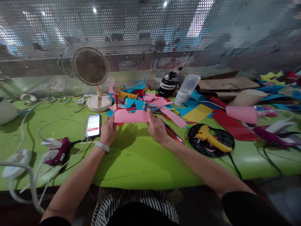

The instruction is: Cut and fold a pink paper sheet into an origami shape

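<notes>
A pink paper strip (pixel 131 116), with a notch cut in its upper edge, is held up level between my two hands. My left hand (pixel 109 130) grips its left end, and the wrist behind wears a white band. The right end is pinched by my right hand (pixel 156 126). Just beyond the strip, a blue paper piece (pixel 135 103) with small yellow squares and a yellow paper piece (pixel 127 94) lie on a heap of coloured scraps. Beside my right hand lies a long red and black tool (pixel 172 132), partly hidden by the hand.
A phone (pixel 93 125) lies left of my left hand, with a desk fan (pixel 90 66) behind it. A yellow glue gun (pixel 213 138) rests on a black tray at right. A black bottle (pixel 168 84) and a clear-topped container (pixel 187 90) stand behind. Cables and a purple power strip (pixel 57 151) occupy the left.
</notes>
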`<state>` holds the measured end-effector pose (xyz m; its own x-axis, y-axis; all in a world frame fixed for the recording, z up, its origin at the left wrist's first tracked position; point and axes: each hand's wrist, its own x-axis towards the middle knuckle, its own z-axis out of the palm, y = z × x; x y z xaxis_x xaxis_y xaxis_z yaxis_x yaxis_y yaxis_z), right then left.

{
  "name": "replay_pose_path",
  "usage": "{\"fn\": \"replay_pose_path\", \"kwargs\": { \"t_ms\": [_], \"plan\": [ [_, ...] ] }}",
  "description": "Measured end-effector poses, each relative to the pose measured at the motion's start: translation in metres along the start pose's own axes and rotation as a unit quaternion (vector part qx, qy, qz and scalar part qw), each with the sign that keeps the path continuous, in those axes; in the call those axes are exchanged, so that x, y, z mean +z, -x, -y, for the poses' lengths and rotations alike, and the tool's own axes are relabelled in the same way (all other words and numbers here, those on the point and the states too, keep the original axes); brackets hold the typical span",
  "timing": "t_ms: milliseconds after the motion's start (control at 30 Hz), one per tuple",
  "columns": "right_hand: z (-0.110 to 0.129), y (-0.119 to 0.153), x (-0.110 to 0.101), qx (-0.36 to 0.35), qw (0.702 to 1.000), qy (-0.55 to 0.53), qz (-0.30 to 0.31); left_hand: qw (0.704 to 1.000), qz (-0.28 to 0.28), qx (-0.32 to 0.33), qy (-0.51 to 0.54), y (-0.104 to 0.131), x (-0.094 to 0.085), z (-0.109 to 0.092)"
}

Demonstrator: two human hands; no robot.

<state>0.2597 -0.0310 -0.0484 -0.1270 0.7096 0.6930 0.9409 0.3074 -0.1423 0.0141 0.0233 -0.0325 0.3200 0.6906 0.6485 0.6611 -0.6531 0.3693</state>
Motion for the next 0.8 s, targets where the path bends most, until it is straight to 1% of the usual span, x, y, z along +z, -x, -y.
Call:
{"fn": "replay_pose_path", "kwargs": {
  "t_ms": [100,233,300,367,400,467,500,567,633,700,800],
  "plan": [
    [0.000,0.000,0.001,-0.002,1.000,0.003,0.006,1.000,0.004,0.007,-0.006,0.000,0.001,0.001],
    [0.000,0.001,0.002,0.023,0.999,-0.022,0.015,1.000,0.010,0.004,-0.017,0.001,0.002,0.002],
    [0.001,0.000,0.000,0.037,0.996,-0.070,0.028,1.000,0.018,-0.002,-0.018,0.001,0.002,0.003],
    [0.001,-0.001,-0.006,0.040,0.984,-0.164,0.064,1.000,0.021,-0.003,-0.013,0.000,0.002,0.005],
    [0.002,-0.002,-0.010,0.037,0.970,-0.223,0.094,1.000,0.021,-0.002,-0.007,-0.001,0.002,0.007],
    [0.004,-0.004,-0.019,0.038,0.928,-0.335,0.158,1.000,0.018,0.000,0.010,-0.002,0.002,0.009],
    [0.005,-0.005,-0.023,0.050,0.904,-0.385,0.181,1.000,0.017,0.001,0.021,-0.003,0.002,0.011],
    [0.008,-0.008,-0.029,0.103,0.855,-0.467,0.201,0.999,0.021,0.004,0.043,-0.005,0.002,0.013],
    [0.011,-0.011,-0.031,0.173,0.810,-0.523,0.202,0.998,0.032,0.011,0.058,-0.007,0.002,0.014],
    [0.012,-0.014,-0.031,0.222,0.769,-0.558,0.222,0.997,0.046,0.019,0.065,-0.007,0.001,0.015],
    [0.011,-0.017,-0.029,0.248,0.707,-0.595,0.292,0.996,0.050,0.028,0.069,-0.008,0.001,0.017]
  ]
}}
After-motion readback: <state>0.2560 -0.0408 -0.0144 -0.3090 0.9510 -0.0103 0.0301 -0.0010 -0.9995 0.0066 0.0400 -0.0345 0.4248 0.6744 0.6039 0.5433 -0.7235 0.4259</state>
